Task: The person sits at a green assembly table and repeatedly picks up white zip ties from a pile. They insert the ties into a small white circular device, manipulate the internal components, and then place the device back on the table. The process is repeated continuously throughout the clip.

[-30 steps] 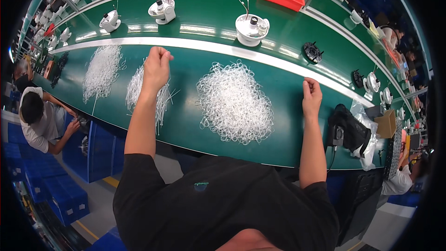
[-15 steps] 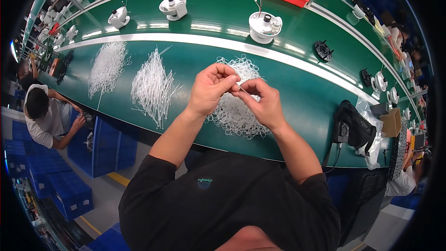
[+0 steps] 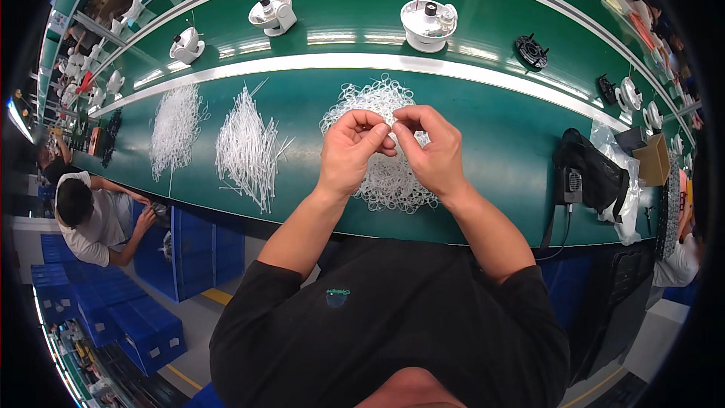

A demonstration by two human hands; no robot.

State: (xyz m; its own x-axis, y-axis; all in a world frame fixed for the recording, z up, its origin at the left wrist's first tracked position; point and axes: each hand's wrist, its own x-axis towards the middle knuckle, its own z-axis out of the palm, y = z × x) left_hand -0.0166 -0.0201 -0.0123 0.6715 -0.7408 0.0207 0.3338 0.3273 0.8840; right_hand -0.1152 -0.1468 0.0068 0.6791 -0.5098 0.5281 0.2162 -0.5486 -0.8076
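white loops (image 3: 396, 185) lie partly hidden behind left fingers (image 3: 365, 116) and right fingers (image 3: 414, 114).

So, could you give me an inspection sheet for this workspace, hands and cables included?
Surface: green worktop, partly covered.
Things: piled white loops at centre; straight white strips and a tangled white pile to their left.
Clutter: black bag, clear plastic and cardboard box at right.
Hands: left hand and right hand, close together over the white loops; anything pinched is too small to tell.
Cables: black cord by the bag.
Surroundings: co-worker and blue bins at left.
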